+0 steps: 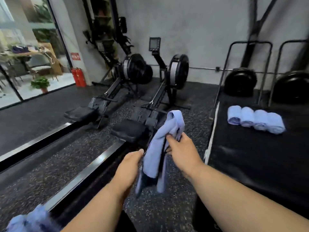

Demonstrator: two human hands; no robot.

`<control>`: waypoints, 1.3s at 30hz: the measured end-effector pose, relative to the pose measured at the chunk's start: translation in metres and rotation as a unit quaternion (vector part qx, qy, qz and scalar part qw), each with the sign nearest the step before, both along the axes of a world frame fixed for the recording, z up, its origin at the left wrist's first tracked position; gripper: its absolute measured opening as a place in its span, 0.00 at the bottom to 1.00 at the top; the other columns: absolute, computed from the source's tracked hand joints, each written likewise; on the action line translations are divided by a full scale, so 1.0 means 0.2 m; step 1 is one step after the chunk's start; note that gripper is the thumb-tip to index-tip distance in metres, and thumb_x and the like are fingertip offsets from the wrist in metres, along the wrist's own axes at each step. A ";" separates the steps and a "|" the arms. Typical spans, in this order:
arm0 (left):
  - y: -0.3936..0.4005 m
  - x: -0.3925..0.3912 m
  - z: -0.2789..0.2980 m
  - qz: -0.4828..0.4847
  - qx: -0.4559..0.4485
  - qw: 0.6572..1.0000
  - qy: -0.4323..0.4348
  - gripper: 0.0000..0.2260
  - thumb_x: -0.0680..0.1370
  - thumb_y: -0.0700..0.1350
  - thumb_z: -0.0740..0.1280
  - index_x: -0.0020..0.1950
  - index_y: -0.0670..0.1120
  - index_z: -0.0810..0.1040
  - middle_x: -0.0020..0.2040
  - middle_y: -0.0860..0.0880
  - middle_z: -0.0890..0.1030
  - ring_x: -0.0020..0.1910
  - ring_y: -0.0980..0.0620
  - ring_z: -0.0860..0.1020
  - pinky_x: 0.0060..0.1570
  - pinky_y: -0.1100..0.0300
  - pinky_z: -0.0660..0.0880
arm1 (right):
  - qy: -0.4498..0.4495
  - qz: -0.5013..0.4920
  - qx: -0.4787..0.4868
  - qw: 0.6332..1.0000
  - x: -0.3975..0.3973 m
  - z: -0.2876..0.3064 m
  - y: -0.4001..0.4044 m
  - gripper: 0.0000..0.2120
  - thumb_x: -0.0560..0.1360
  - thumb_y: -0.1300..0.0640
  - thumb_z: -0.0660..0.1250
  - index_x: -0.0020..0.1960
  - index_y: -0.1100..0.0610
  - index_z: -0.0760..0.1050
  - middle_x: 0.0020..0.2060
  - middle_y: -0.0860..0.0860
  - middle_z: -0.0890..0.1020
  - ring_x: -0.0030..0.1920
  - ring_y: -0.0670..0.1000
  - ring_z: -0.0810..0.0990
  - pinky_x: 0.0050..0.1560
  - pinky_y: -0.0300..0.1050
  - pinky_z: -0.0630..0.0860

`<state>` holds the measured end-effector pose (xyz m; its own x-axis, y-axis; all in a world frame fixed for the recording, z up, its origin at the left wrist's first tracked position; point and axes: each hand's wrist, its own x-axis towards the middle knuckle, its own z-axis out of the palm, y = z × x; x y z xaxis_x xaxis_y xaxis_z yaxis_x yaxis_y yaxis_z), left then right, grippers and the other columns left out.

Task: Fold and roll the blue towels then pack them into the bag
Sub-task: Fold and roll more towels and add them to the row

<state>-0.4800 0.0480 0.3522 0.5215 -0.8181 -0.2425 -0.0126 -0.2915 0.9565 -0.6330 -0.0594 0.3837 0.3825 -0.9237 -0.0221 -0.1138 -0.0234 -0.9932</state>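
In the head view, the right hand grips a blue towel near its upper part, fingers curled round the bunched cloth; the towel rises above the fist and hangs down below it in loose folds, clear of the floor. The left hand is just left of the hanging cloth, its fingers curled at the towel's edge; blur keeps me from telling whether it actually pinches the fabric.

To the right, on a black padded surface, four rolled blue towels lie side by side in a row, touching one another, at the far part of the pad. At the near left corner of the frame a heap of more blue cloth shows, blurred.

The speckled dark floor runs under both arms. Two black rowing machines stand ahead, their flywheels against the far grey wall, rails reaching toward the person. Far left, two red fire extinguishers stand beside a glass wall. Far right, black weight plates sit behind metal frames.
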 end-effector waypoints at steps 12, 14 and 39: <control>-0.73 -1.15 0.28 -0.165 0.056 0.960 0.220 0.13 0.79 0.58 0.67 0.52 0.48 0.78 0.37 0.47 0.81 0.34 0.50 0.76 0.34 0.58 0.67 | -0.064 -0.155 0.015 0.986 -1.25 0.18 -0.37 0.11 0.81 0.45 0.67 0.44 0.51 0.79 0.35 0.49 0.83 0.39 0.49 0.80 0.46 0.56 0.78; -0.82 -1.27 0.32 -0.182 0.074 0.956 0.218 0.13 0.78 0.59 0.67 0.50 0.49 0.79 0.39 0.46 0.80 0.33 0.49 0.74 0.34 0.58 0.65 | -0.082 -0.163 0.012 0.983 -1.38 0.24 -0.40 0.12 0.82 0.45 0.67 0.44 0.51 0.78 0.33 0.47 0.81 0.37 0.48 0.78 0.43 0.52 0.74; -1.52 -1.33 0.52 -0.186 -0.078 0.951 0.233 0.25 0.77 0.41 0.72 0.74 0.44 0.73 0.64 0.41 0.82 0.58 0.45 0.83 0.52 0.52 0.79 | -0.088 -0.224 0.029 0.970 -1.59 0.25 -0.84 0.07 0.74 0.58 0.63 0.41 0.57 0.79 0.36 0.52 0.82 0.40 0.53 0.81 0.42 0.49 0.76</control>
<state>-0.7462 -0.2566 0.4557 0.0542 -0.9700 -0.2368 0.3488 -0.2038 0.9148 -0.9506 -0.2265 0.4346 -0.0555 -0.9973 -0.0491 0.0714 0.0451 -0.9964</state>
